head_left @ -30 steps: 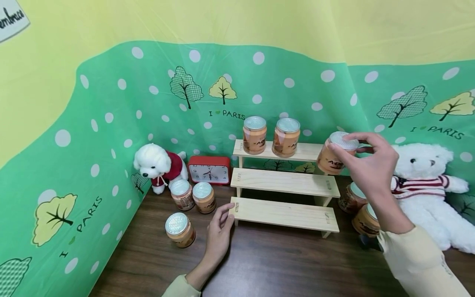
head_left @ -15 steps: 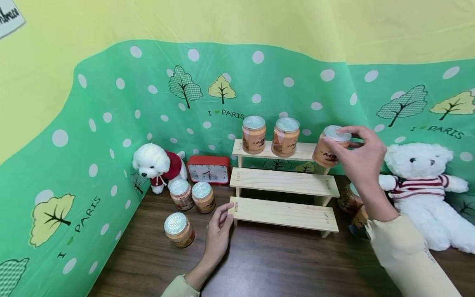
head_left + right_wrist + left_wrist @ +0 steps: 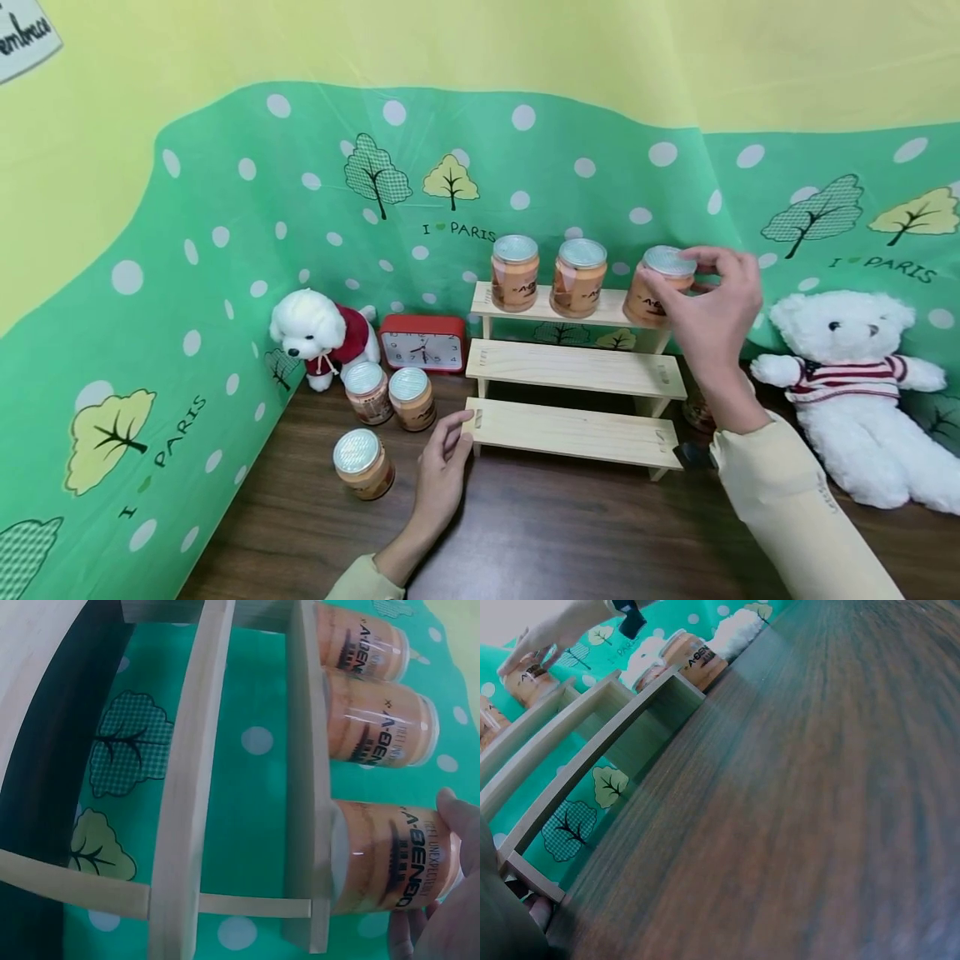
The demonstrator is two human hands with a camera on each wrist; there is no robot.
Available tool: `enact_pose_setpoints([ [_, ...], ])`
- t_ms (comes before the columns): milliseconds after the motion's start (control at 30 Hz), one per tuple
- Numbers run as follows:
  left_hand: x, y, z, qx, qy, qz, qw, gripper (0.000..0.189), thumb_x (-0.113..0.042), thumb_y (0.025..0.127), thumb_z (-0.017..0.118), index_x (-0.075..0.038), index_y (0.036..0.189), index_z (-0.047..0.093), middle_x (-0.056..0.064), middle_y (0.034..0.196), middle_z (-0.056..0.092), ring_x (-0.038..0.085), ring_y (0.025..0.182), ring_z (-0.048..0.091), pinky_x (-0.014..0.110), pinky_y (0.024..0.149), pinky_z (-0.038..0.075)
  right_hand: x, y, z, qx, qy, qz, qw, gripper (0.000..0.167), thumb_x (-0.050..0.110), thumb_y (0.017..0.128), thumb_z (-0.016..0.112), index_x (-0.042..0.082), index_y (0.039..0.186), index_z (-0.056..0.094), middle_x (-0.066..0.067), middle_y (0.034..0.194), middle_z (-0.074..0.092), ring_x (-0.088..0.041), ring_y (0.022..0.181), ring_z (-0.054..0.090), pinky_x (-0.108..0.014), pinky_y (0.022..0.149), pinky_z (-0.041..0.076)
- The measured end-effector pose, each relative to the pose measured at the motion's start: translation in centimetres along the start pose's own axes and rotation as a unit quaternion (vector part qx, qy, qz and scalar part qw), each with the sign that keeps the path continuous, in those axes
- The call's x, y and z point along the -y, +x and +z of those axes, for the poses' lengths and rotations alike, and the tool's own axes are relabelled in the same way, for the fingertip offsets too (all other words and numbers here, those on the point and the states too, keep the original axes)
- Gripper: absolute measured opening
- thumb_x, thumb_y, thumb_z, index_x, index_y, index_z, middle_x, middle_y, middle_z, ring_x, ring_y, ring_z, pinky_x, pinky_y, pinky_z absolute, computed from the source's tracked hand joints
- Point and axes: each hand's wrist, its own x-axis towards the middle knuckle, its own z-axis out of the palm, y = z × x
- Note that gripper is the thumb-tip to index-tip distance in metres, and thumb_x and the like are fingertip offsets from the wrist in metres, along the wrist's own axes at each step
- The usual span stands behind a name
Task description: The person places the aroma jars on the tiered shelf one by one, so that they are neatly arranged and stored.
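Your right hand (image 3: 711, 315), pinching a jar (image 3: 641, 307), has moved left; your left hand (image 3: 442, 475) grips the rack (image 3: 570, 367). Tilted release could topple the jar.

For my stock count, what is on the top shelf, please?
Two jars stand there; the right grip holds a third, perhaps touching the shelf. The wood beneath them is hidden.

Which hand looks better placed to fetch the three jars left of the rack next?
Probably the left hand: it's at the rack's left end, near those jars, holding none. The right hand grips another jar at the rack's top right, so it would likely have to let go first.
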Motion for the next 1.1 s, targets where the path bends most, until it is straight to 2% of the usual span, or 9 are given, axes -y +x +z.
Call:
enact_pose_setpoints([
  [133, 0.4, 0.1, 0.0, 0.006, 0.000, 0.002, 1.0000, 0.028, -0.018, 0.111, 0.069, -0.025, 0.138, 0.073, 0.005, 0.142, 0.076, 0.021, 0.130, 0.073, 0.029, 0.103, 0.060, -0.1, 0.0, 0.6, -0.022, 0.001, 0.002, 0.9997, 0.053, 0.026, 0.077, 0.103, -0.006, 0.109, 0.077, 0.022, 0.097, 0.049, 0.005, 0.096, 0.047, -0.013, 0.078, 0.047],
  [167, 0.7, 0.2, 0.0, 0.003, -0.001, -0.016, 0.9999, 0.029, -0.021, 0.111, 0.070, -0.029, 0.139, 0.073, 0.001, 0.143, 0.075, 0.019, 0.130, 0.072, 0.027, 0.103, 0.060, -0.2, 0.0, 0.7, -0.027, 0.003, 0.002, 0.9996, 0.053, 0.026, 0.076, 0.103, -0.007, 0.108, 0.076, 0.022, 0.097, 0.049, 0.005, 0.096, 0.047, -0.014, 0.078, 0.046],
  [233, 0.7, 0.3, 0.0, 0.003, 0.000, -0.025, 0.9997, 0.029, -0.020, 0.111, 0.070, -0.031, 0.138, 0.073, -0.001, 0.144, 0.075, 0.020, 0.131, 0.072, 0.028, 0.104, 0.059, -0.3, 0.1, 0.9, -0.034, 0.005, 0.001, 0.9994, 0.055, 0.027, 0.076, 0.104, -0.008, 0.106, 0.074, 0.022, 0.096, 0.048, 0.005, 0.095, 0.046, -0.014, 0.078, 0.045],
  [600, 1.3, 0.3, 0.0, 0.004, -0.007, -0.049, 0.9988, 0.030, -0.021, 0.111, 0.071, -0.033, 0.137, 0.073, -0.005, 0.143, 0.075, 0.019, 0.132, 0.072, 0.030, 0.106, 0.059, -0.5, 0.2, 1.5, -0.040, 0.009, -0.004, 0.9991, 0.056, 0.029, 0.076, 0.104, -0.009, 0.102, 0.072, 0.022, 0.094, 0.047, 0.004, 0.094, 0.046, -0.014, 0.079, 0.045],
  [733, 1.5, 0.2, -0.2, -0.001, -0.008, -0.061, 0.9981, 0.030, -0.021, 0.110, 0.072, -0.032, 0.138, 0.073, -0.005, 0.143, 0.075, 0.018, 0.132, 0.072, 0.029, 0.106, 0.058, -0.5, 0.1, 1.4, -0.019, 0.017, -0.008, 0.9997, 0.054, 0.027, 0.079, 0.104, -0.009, 0.105, 0.073, 0.021, 0.097, 0.048, 0.003, 0.096, 0.047, -0.013, 0.083, 0.048],
  [833, 1.3, 0.1, -0.2, -0.001, -0.001, -0.052, 0.9986, 0.029, -0.021, 0.111, 0.071, -0.031, 0.138, 0.073, -0.003, 0.142, 0.076, 0.019, 0.131, 0.072, 0.029, 0.105, 0.059, -0.5, -0.2, 0.7, 0.012, 0.018, -0.010, 0.9997, 0.049, 0.018, 0.081, 0.102, -0.009, 0.112, 0.074, 0.022, 0.104, 0.049, 0.001, 0.098, 0.052, -0.013, 0.086, 0.050],
  [933, 0.8, 0.0, -0.1, 0.001, 0.001, -0.040, 0.9992, 0.029, -0.020, 0.111, 0.070, -0.030, 0.138, 0.073, 0.000, 0.142, 0.076, 0.019, 0.130, 0.073, 0.028, 0.104, 0.059, -0.5, -0.4, -0.3, 0.035, 0.018, -0.006, 0.9992, 0.051, 0.009, 0.080, 0.101, -0.006, 0.122, 0.075, 0.024, 0.112, 0.052, -0.001, 0.103, 0.057, -0.013, 0.089, 0.051],
  [1033, 0.5, 0.1, 0.0, 0.002, 0.003, -0.027, 0.9996, 0.028, -0.021, 0.111, 0.070, -0.028, 0.139, 0.073, 0.001, 0.141, 0.076, 0.018, 0.128, 0.073, 0.027, 0.102, 0.060, -0.5, -0.6, -1.3, 0.041, 0.021, -0.005, 0.9989, 0.058, 0.003, 0.080, 0.100, 0.000, 0.132, 0.075, 0.023, 0.117, 0.057, -0.002, 0.108, 0.061, -0.014, 0.093, 0.052],
  [1100, 0.1, 0.1, -0.1, 0.005, 0.005, -0.008, 0.9999, 0.028, -0.019, 0.111, 0.070, -0.023, 0.138, 0.073, 0.005, 0.140, 0.077, 0.019, 0.127, 0.074, 0.029, 0.102, 0.060, -0.4, -0.7, -1.8, 0.039, 0.026, -0.002, 0.9989, 0.062, 0.000, 0.080, 0.099, 0.003, 0.136, 0.073, 0.021, 0.118, 0.060, -0.002, 0.110, 0.062, -0.015, 0.094, 0.051],
])
